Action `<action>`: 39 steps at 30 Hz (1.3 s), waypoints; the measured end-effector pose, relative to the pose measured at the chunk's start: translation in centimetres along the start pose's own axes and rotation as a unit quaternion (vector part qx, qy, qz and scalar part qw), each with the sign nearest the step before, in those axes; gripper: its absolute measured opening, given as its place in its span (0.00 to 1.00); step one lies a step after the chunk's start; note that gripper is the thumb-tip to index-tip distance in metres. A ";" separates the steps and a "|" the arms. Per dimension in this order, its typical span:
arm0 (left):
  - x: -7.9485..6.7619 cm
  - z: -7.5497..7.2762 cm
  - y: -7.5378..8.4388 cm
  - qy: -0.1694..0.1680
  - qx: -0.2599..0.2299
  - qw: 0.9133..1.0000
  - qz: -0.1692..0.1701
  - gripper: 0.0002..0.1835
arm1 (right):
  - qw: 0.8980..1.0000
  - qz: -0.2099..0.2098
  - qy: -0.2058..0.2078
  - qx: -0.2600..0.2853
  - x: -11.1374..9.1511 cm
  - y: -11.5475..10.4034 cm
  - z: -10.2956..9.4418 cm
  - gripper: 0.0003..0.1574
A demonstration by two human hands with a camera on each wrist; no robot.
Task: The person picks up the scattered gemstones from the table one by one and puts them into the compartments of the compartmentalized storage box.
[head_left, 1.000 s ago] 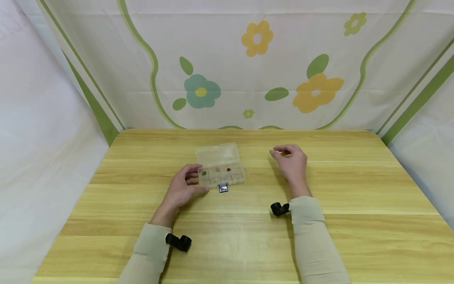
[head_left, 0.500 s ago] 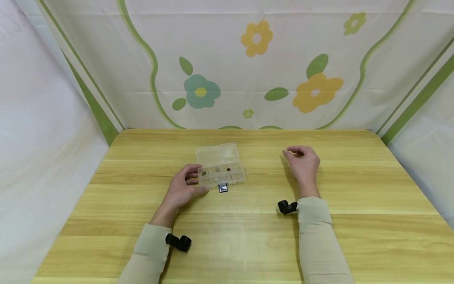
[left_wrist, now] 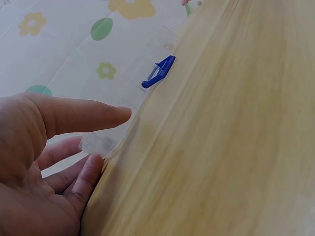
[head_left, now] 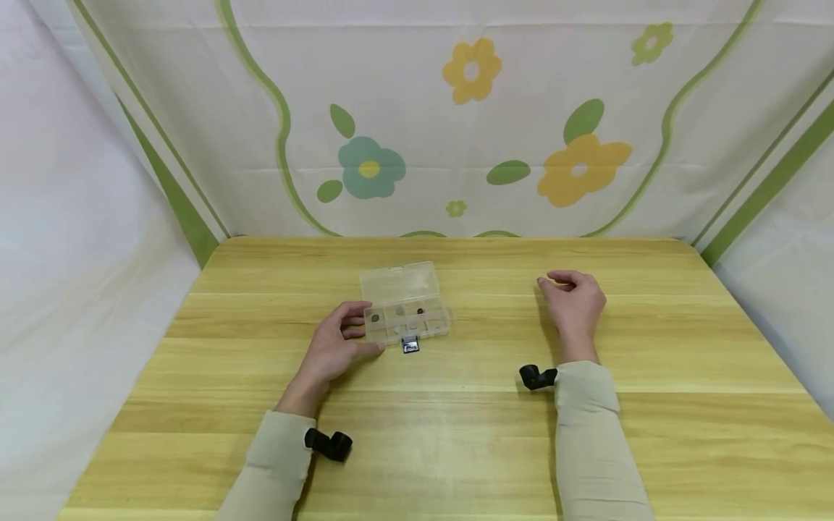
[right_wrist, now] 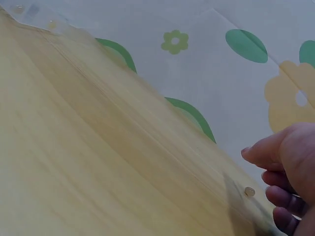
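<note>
In the head view a clear plastic compartment box lies on the table, its lid tipped back. A blue latch is on its front side. Several small pieces, among them a green piece and a dark red piece, sit in the compartments. My left hand holds the box's left end, thumb at the front corner and fingers behind. To the right, my right hand has loosely bent fingers. A small pale round piece shows beside those fingertips; I cannot tell whether they touch it.
The wood-grain table reaches back to a white flowered cloth. White cloth also hangs at both sides. A black wrist camera is on the left sleeve, and another black wrist camera is on the right one.
Over the last second my right hand has moved to the right, away from the box. My left hand and the box have stayed in place.
</note>
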State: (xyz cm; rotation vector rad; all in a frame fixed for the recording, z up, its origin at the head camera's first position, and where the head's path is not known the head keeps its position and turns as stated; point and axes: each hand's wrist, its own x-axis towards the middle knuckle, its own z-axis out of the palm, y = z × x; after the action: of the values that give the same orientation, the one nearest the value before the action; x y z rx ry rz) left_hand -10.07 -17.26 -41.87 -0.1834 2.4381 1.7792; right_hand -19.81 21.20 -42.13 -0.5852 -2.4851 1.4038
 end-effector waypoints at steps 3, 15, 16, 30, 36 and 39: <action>0.0 0.1 0.0 0.000 0.001 1.000 0.001 0.42 | 1.000 0.011 0.006 -0.004 0.1 0.2 -0.2 0.22; -0.1 0.0 0.1 -0.004 0.009 1.000 -0.001 0.41 | 0.999 0.005 -0.010 -0.041 0.3 0.7 0.1 0.23; -0.1 0.1 0.1 -0.004 0.009 1.000 -0.001 0.41 | 0.999 0.006 -0.012 -0.043 0.2 0.7 0.1 0.23; -0.2 0.0 0.0 -0.003 0.003 1.000 -0.001 0.41 | 0.998 0.001 -0.016 -0.054 0.0 0.7 0.1 0.22; -0.2 0.0 0.0 -0.003 0.003 1.000 0.000 0.41 | 0.999 0.008 -0.013 -0.051 0.0 0.8 -0.1 0.22; -0.2 0.0 0.0 -0.003 0.003 1.000 0.000 0.41 | 0.999 0.011 -0.008 -0.053 0.1 0.9 -0.2 0.22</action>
State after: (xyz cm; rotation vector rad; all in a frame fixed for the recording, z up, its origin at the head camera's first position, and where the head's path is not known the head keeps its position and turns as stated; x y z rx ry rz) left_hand -9.89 -17.25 -41.82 -0.1781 2.4403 1.7691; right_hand -19.59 21.84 -42.76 -0.6256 -2.5856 1.2961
